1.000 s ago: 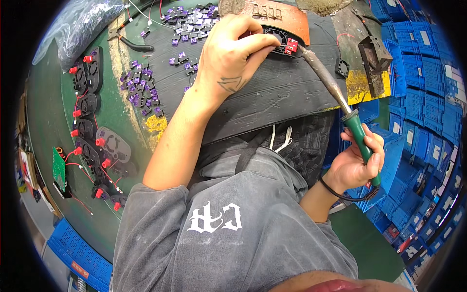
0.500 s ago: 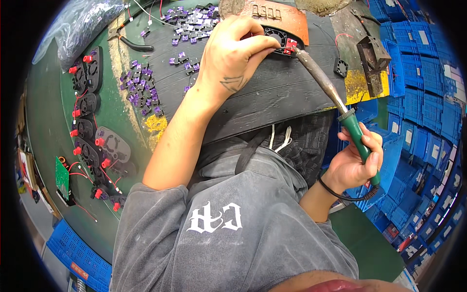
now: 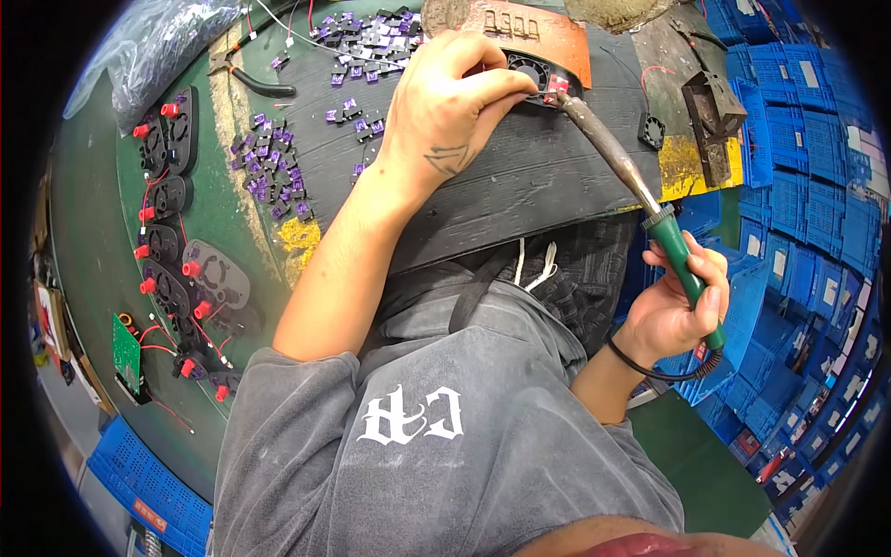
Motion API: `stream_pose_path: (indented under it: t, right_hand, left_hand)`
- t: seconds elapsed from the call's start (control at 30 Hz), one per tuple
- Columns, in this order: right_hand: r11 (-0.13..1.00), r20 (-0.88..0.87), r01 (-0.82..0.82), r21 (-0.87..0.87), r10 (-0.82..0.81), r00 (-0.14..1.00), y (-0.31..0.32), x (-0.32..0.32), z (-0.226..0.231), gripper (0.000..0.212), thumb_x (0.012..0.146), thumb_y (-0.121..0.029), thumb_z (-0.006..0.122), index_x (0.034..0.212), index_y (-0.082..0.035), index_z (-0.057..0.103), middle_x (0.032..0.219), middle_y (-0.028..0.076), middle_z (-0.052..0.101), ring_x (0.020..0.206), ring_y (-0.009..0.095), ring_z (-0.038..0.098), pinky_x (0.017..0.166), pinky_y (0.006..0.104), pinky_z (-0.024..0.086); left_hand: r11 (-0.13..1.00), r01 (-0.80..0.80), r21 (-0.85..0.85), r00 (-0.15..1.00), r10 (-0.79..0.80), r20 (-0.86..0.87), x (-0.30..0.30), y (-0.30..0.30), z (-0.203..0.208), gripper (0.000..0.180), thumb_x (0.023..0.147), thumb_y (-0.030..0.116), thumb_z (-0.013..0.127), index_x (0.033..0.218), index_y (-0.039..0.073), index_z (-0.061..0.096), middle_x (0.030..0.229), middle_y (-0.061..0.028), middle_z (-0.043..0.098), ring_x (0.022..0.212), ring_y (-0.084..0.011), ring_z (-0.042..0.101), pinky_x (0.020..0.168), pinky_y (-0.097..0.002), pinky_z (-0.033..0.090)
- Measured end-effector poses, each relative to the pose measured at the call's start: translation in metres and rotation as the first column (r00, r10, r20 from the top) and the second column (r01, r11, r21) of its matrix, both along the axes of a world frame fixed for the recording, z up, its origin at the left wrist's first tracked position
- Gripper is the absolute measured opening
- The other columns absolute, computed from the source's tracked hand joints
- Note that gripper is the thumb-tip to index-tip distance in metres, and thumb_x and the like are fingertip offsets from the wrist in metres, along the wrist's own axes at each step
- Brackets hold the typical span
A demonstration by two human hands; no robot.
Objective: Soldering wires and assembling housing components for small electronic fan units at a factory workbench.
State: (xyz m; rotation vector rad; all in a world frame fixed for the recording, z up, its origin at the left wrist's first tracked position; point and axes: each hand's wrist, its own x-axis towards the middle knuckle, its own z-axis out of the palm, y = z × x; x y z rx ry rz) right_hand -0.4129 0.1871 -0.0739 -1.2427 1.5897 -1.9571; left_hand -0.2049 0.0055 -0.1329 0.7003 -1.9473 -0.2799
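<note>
We get bright, fairly even lt., seemingly from above; glints on plastic bag [image 3: 153, 42], upper L. Fisheye bends blue bins [image 3: 817, 186] @ R; corners go black.

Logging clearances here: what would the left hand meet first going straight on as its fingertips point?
The left hand would probably meet the small red part on the black fan unit first; the soldering iron sits close by, and depth is unclear.
</note>
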Motion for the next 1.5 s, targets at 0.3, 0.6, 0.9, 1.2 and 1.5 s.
stream_pose_path:
  t: [0.3,0.6,0.9,1.2,1.5]
  right_hand:
    - [1.000,0.003,-0.007,0.001,0.007,1.000,0.0002,-0.0001,0.0008,0.040,0.091,-0.029,0.042,0.090,0.006,0.060,0.095,0.021,0.060,0.069,0.034,0.067,0.056,0.0366,0.060]
    - [1.000,0.008,0.006,-0.003,-0.006,1.000,0.0017,-0.0027,0.0021,0.040,0.091,-0.030,0.043,0.089,0.006,0.060,0.095,0.021,0.061,0.069,0.034,0.067,0.056,0.0360,0.060]
    - [1.000,0.007,-0.001,-0.002,0.001,1.000,-0.0012,-0.0021,-0.0005,0.040,0.091,-0.031,0.043,0.089,0.006,0.060,0.095,0.020,0.061,0.068,0.033,0.067,0.056,0.0358,0.060]
    - [1.000,0.017,-0.013,-0.014,0.014,1.000,-0.0017,-0.0006,-0.0022,0.040,0.092,-0.030,0.042,0.090,0.006,0.060,0.095,0.021,0.061,0.069,0.033,0.067,0.057,0.0358,0.060]
    - [1.000,0.018,-0.016,-0.009,0.016,1.000,-0.0009,0.0004,-0.0010,0.040,0.092,-0.030,0.042,0.091,0.005,0.060,0.096,0.021,0.061,0.068,0.033,0.067,0.057,0.0360,0.059]
  left_hand:
    - [1.000,-0.007,-0.007,1.000,0.007,0.012,-0.0011,-0.0003,0.0001,0.016,0.067,0.007,0.077,0.082,0.009,0.070,0.079,-0.0034,0.058,0.075,-0.0238,0.058,0.067,-0.0356,0.047]
    - [1.000,-0.017,0.004,1.000,0.016,0.018,-0.0010,0.0009,0.0007,0.016,0.067,0.007,0.076,0.082,0.009,0.070,0.079,-0.0036,0.058,0.076,-0.0237,0.058,0.068,-0.0358,0.047]
    - [1.000,-0.027,-0.001,0.999,0.027,0.032,-0.0039,0.0012,-0.0019,0.016,0.068,0.007,0.075,0.083,0.009,0.070,0.080,-0.0039,0.058,0.078,-0.0245,0.058,0.070,-0.0363,0.047]
    - [1.000,-0.015,0.016,0.999,0.014,0.031,-0.0044,0.0014,-0.0016,0.019,0.070,0.005,0.075,0.088,0.010,0.072,0.082,-0.0045,0.059,0.076,-0.0233,0.056,0.069,-0.0339,0.046]
    - [0.999,-0.034,0.032,0.999,0.033,0.024,-0.0053,0.0014,-0.0031,0.016,0.069,0.006,0.075,0.084,0.009,0.070,0.080,-0.0041,0.059,0.077,-0.0243,0.057,0.069,-0.0356,0.046]
